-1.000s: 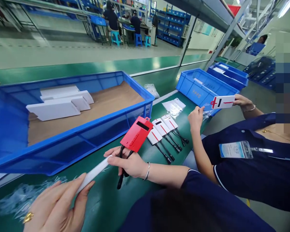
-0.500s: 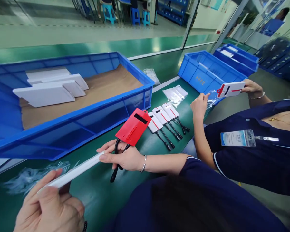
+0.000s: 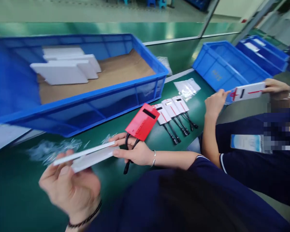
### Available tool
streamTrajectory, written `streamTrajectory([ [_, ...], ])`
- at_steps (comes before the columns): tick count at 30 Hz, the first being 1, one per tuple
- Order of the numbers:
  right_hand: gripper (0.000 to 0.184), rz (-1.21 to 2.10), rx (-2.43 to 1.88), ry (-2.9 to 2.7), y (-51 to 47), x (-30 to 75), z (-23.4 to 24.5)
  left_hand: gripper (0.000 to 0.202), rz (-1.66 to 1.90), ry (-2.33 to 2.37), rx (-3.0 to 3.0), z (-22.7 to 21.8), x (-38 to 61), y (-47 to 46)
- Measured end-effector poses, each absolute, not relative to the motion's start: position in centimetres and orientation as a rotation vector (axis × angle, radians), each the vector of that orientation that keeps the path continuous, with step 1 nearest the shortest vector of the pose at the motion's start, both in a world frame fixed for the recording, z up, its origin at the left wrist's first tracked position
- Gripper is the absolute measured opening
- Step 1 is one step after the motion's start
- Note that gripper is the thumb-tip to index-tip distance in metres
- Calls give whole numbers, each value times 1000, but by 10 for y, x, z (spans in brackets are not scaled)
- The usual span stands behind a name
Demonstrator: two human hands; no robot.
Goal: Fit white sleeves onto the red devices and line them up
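Note:
My left hand (image 3: 70,187), wearing a black braided bracelet, grips the left end of a flat white box (image 3: 94,158). Two white edges of the box show with a gap between them, as if a flap or lid stands apart. At the box's right end, my right hand (image 3: 132,149) pinches it between thumb and fingers. A red flat device (image 3: 143,122) with a dark window also hangs from my right hand, its black cables (image 3: 128,141) looped around the fingers. Beyond it, several white devices (image 3: 170,109) with red stripes and black cables lie on the green table (image 3: 116,199).
A large blue bin (image 3: 106,112) lined with brown card holds several flat white boxes (image 3: 65,72). Clear plastic bags (image 3: 53,151) lie crumpled at left, more bags (image 3: 187,88) behind the devices. On the right, a co-worker's hands (image 3: 216,103) hold a white device (image 3: 251,91) near blue bins (image 3: 217,69).
The view has shifted, moving most things right and up. The white box has turned, so a second white edge and a gap now show. Both hands keep their hold.

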State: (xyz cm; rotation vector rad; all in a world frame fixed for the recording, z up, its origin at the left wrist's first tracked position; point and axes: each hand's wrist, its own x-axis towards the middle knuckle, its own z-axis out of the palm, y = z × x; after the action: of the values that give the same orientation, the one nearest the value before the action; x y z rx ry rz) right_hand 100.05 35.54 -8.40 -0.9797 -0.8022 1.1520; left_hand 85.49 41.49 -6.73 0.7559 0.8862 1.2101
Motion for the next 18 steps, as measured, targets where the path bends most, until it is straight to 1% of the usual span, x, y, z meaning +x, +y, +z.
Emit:
streamTrajectory([
  [1,34,1146,-999,-846,349,998,-84,17,1300,932,703,-62,860,408],
  [2,33,1144,-1021,-886,343,997,-85,22,1293,975,614,-60,864,403],
  [4,32,1145,-1076,-931,332,999,-89,40,1003,968,363,-61,868,396],
  [5,31,1133,-1123,-925,327,1002,-91,44,955,989,276,-64,866,395],
  [9,25,1038,-1287,-826,314,1021,-104,48,840,1003,30,-78,836,393],
  [12,20,1076,-1384,-802,309,1035,-108,49,763,986,-25,-81,806,387],
  [14,21,1168,-1457,-837,308,1043,-107,54,760,947,-29,-83,790,381],
  [18,33,1326,-1636,-1074,309,1058,-99,62,728,755,26,-90,771,367],
])
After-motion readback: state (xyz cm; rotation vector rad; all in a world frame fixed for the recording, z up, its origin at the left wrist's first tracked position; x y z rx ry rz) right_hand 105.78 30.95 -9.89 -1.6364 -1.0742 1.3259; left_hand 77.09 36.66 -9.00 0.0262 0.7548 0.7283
